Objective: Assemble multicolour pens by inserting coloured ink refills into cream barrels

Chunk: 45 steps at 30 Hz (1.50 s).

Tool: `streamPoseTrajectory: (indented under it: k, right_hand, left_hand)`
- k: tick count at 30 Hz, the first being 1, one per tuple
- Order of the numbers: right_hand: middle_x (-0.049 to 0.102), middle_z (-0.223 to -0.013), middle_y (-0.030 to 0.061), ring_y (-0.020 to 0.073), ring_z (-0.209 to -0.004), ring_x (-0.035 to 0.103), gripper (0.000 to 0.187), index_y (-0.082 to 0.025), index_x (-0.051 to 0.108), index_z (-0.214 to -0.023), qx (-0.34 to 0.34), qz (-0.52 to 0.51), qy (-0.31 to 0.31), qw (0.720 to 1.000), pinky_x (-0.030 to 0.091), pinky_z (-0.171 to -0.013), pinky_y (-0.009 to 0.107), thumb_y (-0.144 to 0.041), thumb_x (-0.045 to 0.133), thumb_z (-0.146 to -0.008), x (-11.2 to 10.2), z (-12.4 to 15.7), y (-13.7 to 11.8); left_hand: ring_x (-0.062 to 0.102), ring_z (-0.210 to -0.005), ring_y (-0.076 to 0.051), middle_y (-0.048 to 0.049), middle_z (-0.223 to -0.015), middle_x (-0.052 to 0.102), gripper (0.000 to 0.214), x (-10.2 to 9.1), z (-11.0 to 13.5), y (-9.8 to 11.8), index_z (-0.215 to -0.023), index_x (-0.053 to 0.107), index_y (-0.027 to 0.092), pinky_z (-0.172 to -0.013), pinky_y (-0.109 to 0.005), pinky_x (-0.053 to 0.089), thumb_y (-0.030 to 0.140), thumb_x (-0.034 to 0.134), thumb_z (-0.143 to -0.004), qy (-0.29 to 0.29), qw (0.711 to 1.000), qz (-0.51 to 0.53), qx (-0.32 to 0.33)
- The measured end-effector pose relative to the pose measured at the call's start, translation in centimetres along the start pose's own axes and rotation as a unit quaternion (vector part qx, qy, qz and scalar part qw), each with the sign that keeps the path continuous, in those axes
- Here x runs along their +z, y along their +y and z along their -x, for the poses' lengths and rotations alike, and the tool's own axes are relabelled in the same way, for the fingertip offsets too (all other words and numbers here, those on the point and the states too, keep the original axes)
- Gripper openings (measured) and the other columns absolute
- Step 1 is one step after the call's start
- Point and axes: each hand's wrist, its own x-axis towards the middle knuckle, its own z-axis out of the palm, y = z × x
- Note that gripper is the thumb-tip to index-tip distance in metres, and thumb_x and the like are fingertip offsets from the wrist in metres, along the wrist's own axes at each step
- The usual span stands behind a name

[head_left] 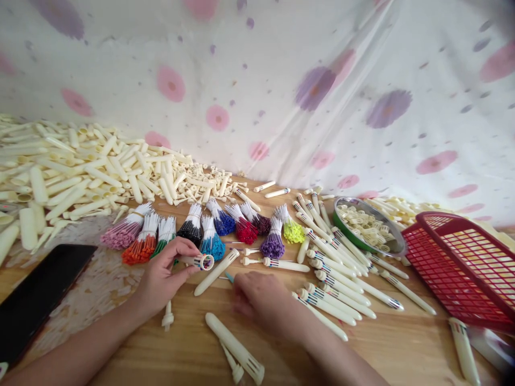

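My left hand [164, 273] is closed around a cream pen barrel [198, 261] whose open end points right. My right hand [261, 297] rests knuckles up on the wooden table [402, 348], blurred by motion, with a thin blue refill [229, 277] showing at its fingertips. Bundles of coloured refills [201, 228] lie fanned out just beyond both hands. A loose cream barrel [216, 272] lies between the hands. Another barrel [235, 348] lies near my wrists.
A big heap of cream barrels [72, 171] fills the left. A row of assembled pens [338, 273] lies right of my hands. A green bowl of small parts [368, 228] and a red mesh basket [462, 268] stand right. A dark phone [36, 295] lies left.
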Motion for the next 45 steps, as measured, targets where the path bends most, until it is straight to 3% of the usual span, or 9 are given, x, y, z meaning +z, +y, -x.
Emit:
streamPoseTrajectory:
  k: [2, 5, 10, 12, 15, 17, 27, 45]
  right_hand:
    - [0.068, -0.093, 0.0118, 0.0258, -0.088, 0.063, 0.024, -0.012, 0.061, -0.097, 0.045, 0.032, 0.030, 0.998, 0.044, -0.071, 0.031, -0.032, 0.061, -0.083, 0.3, -0.5, 0.3]
    - [0.067, -0.099, 0.0148, 0.0281, -0.096, 0.061, 0.021, -0.012, 0.061, -0.095, 0.048, 0.054, 0.030, 0.997, 0.045, -0.074, 0.032, -0.029, 0.060, -0.084, 0.9, -1.2, 0.8]
    - [0.068, -0.088, 0.0082, 0.0199, -0.074, 0.065, 0.011, -0.015, 0.059, -0.095, 0.054, 0.015, 0.069, 0.996, 0.044, -0.061, 0.026, -0.020, 0.052, -0.089, -0.1, -0.7, 1.7]
    - [0.067, -0.082, 0.0044, 0.0167, -0.069, 0.062, 0.010, -0.016, 0.058, -0.096, 0.019, -0.054, 0.144, 0.988, 0.043, -0.059, 0.025, -0.020, 0.049, -0.091, -1.3, 0.2, 2.2]
    - [0.066, -0.086, 0.0036, 0.0158, -0.077, 0.060, 0.015, -0.020, 0.057, -0.104, -0.099, -0.118, 0.276, 0.949, 0.045, -0.067, 0.026, -0.023, 0.050, -0.091, -2.9, 1.7, 2.8]
    - [0.066, -0.086, 0.0042, 0.0161, -0.080, 0.058, 0.014, -0.020, 0.058, -0.103, -0.151, -0.116, 0.315, 0.930, 0.045, -0.069, 0.027, -0.023, 0.052, -0.091, -3.5, 2.4, 2.9]
    - [0.066, -0.077, 0.0037, 0.0150, -0.071, 0.056, 0.010, -0.015, 0.062, -0.087, -0.171, -0.036, 0.358, 0.917, 0.046, -0.064, 0.027, -0.012, 0.053, -0.088, -2.9, 2.8, 1.5]
    - [0.064, -0.072, 0.0024, 0.0139, -0.066, 0.052, 0.013, -0.014, 0.061, -0.083, -0.189, 0.011, 0.356, 0.915, 0.041, -0.059, 0.025, -0.009, 0.050, -0.088, -2.7, 2.8, 1.2]
  left_hand:
    - [0.061, -0.080, -0.016, -0.0025, -0.082, 0.061, 0.009, 0.0, 0.1, -0.1, -0.076, 0.062, 0.019, -0.074, -0.026, 0.050, 0.015, 0.068, -0.071, -0.004, 1.000, 0.005, 0.008]
    - [0.061, -0.079, -0.016, -0.0029, -0.082, 0.061, 0.009, -0.1, 0.1, 0.0, -0.077, 0.063, 0.019, -0.073, -0.027, 0.050, 0.015, 0.069, -0.072, -0.022, 0.999, 0.029, 0.025]
    - [0.062, -0.078, -0.017, -0.0038, -0.082, 0.060, 0.010, -0.2, 0.1, 0.1, -0.081, 0.063, 0.019, -0.071, -0.028, 0.050, 0.012, 0.067, -0.075, -0.059, 0.995, 0.040, 0.064]
    - [0.062, -0.077, -0.016, -0.0033, -0.083, 0.060, 0.013, -0.2, 0.1, 0.1, -0.083, 0.063, 0.019, -0.071, -0.028, 0.051, 0.009, 0.065, -0.075, -0.068, 0.995, 0.030, 0.072]
    - [0.063, -0.079, -0.016, -0.0029, -0.085, 0.061, 0.016, 0.0, 0.1, 0.2, -0.085, 0.063, 0.020, -0.072, -0.027, 0.051, 0.007, 0.064, -0.075, -0.074, 0.994, 0.013, 0.075]
    - [0.063, -0.081, -0.016, -0.0031, -0.086, 0.062, 0.017, 0.0, 0.2, 0.4, -0.085, 0.064, 0.021, -0.073, -0.027, 0.052, 0.007, 0.064, -0.075, -0.077, 0.994, -0.002, 0.077]
    - [0.066, -0.083, -0.017, -0.0041, -0.087, 0.066, 0.014, 0.2, 0.1, 1.1, -0.088, 0.070, 0.022, -0.074, -0.025, 0.055, 0.017, 0.066, -0.076, -0.094, 0.992, -0.049, 0.066]
    - [0.066, -0.083, -0.018, -0.0049, -0.086, 0.067, 0.020, 0.3, 0.3, 0.9, -0.089, 0.071, 0.022, -0.075, -0.025, 0.055, 0.010, 0.067, -0.073, -0.106, 0.990, -0.054, 0.075]
